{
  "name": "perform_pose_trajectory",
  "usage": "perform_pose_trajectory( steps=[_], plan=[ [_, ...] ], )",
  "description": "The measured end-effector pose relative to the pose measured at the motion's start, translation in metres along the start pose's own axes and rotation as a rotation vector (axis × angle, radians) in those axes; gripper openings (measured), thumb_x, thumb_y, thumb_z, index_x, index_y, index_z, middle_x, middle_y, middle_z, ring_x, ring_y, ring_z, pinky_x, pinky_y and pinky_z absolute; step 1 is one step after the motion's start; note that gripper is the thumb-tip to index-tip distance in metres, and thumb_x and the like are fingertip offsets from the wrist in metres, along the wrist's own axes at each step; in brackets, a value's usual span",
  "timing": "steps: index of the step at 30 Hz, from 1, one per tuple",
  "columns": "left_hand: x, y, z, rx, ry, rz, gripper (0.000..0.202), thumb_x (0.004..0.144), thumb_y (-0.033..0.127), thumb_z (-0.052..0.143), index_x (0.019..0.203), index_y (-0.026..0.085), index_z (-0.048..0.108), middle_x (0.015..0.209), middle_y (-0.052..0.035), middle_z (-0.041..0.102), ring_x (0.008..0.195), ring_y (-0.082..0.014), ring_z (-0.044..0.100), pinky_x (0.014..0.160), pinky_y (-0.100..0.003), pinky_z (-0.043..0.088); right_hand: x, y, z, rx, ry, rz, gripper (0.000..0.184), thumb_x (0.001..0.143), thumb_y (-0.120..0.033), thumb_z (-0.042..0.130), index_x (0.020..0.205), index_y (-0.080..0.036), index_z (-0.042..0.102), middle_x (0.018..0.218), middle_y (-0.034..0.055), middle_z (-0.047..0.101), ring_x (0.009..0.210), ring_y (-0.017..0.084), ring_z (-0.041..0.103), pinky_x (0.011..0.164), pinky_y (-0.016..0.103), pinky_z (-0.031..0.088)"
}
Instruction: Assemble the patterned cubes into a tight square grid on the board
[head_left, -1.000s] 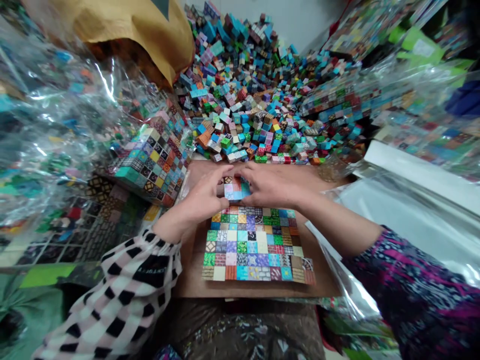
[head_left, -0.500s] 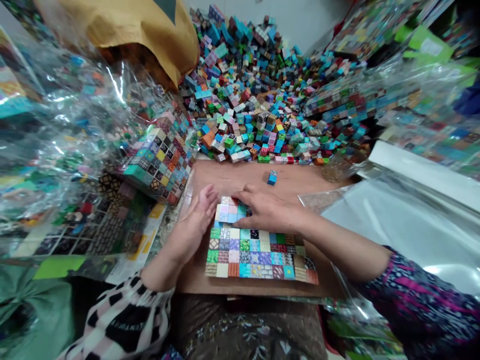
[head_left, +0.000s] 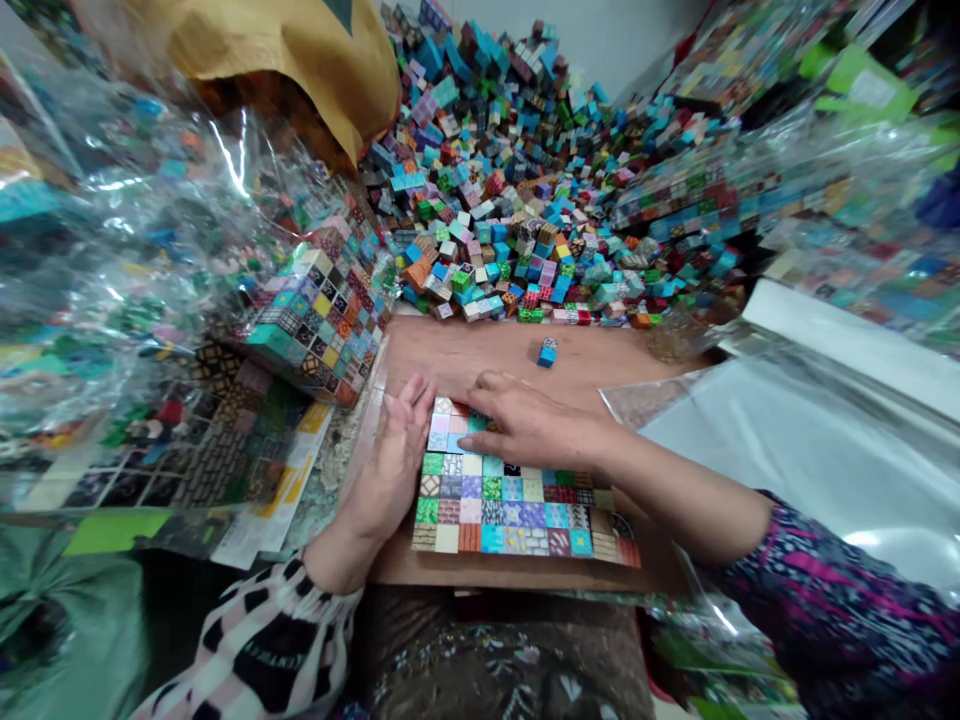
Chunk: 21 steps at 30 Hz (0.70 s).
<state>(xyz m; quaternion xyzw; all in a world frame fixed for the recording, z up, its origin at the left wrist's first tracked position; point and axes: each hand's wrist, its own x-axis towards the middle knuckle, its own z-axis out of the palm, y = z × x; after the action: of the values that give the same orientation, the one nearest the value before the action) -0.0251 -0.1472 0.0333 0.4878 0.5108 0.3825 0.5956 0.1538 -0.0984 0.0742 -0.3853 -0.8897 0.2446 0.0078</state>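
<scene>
Two hands worked at a grid of small painted cubes (head_left: 517,505) on a brown board (head_left: 465,350). Left hand (head_left: 396,460) stood open on its edge, pressed flat against the left side of the top rows (head_left: 454,425), apparently as a side stop to keep them squared. Right hand (head_left: 529,430) lay spread open over those rows, pressing down, gripping nothing. One blue cube (head_left: 547,352) sat apart on the board, near a big cube heap (head_left: 480,200).

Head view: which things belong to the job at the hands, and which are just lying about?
Belonging: left hand, right hand, rows of patterned cubes, wooden board.
Lying about: lone blue cube, loose cube heap, cube-filled plastic bags.
</scene>
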Motion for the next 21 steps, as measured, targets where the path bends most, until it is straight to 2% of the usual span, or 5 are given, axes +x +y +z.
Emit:
perform_pose_trajectory(
  steps=[3,6,11,14,21],
  plan=[
    [0.0,-0.004,-0.001,-0.033,0.009,-0.005,0.078,0.093,0.062,-0.011,0.157,0.019,0.001,0.168,-0.0115,0.017,0.152,-0.0207,0.023,0.119,-0.043,0.034,-0.002,-0.005,-0.001,-0.044,-0.024,0.008,0.047,0.097,-0.041,0.052,0.133,-0.012,0.058,0.121,0.0185,0.059,0.114,0.034,0.054,0.097,0.049,0.045],
    [0.001,-0.01,-0.004,0.016,0.01,0.041,0.075,0.095,0.061,-0.008,0.158,0.022,0.005,0.167,-0.0095,0.021,0.152,-0.0189,0.022,0.122,-0.041,0.03,-0.008,-0.012,0.008,-0.058,0.03,0.03,0.073,0.095,-0.056,0.051,0.151,-0.011,0.04,0.143,0.0228,0.049,0.131,0.039,0.045,0.105,0.056,0.039],
    [-0.004,-0.014,-0.012,0.393,0.006,0.169,0.066,0.099,0.056,0.036,0.156,0.026,0.026,0.166,-0.0067,0.024,0.153,-0.0228,0.018,0.125,-0.047,0.019,-0.021,-0.021,0.036,-0.077,0.105,0.009,0.118,0.074,-0.081,0.058,0.158,-0.006,0.023,0.163,0.0261,0.02,0.15,0.044,0.019,0.119,0.062,0.02],
    [-0.011,-0.01,-0.02,0.67,-0.075,0.27,0.061,0.1,0.049,0.038,0.155,0.023,0.033,0.165,-0.008,0.025,0.153,-0.0228,0.019,0.125,-0.048,0.016,-0.026,-0.021,0.046,-0.111,0.088,-0.012,0.123,0.074,-0.081,0.057,0.157,0.002,0.02,0.163,0.028,0.013,0.152,0.043,0.012,0.122,0.061,0.012],
    [-0.022,-0.002,-0.034,1.096,-0.306,0.413,0.087,0.091,0.062,0.05,0.16,0.02,0.016,0.165,-0.016,0.017,0.153,-0.0316,0.017,0.122,-0.058,0.018,-0.026,-0.018,0.049,-0.157,0.119,-0.04,0.119,0.075,-0.078,0.06,0.155,0.003,0.025,0.161,0.0292,0.02,0.151,0.04,0.017,0.123,0.057,0.015]
  ],
)
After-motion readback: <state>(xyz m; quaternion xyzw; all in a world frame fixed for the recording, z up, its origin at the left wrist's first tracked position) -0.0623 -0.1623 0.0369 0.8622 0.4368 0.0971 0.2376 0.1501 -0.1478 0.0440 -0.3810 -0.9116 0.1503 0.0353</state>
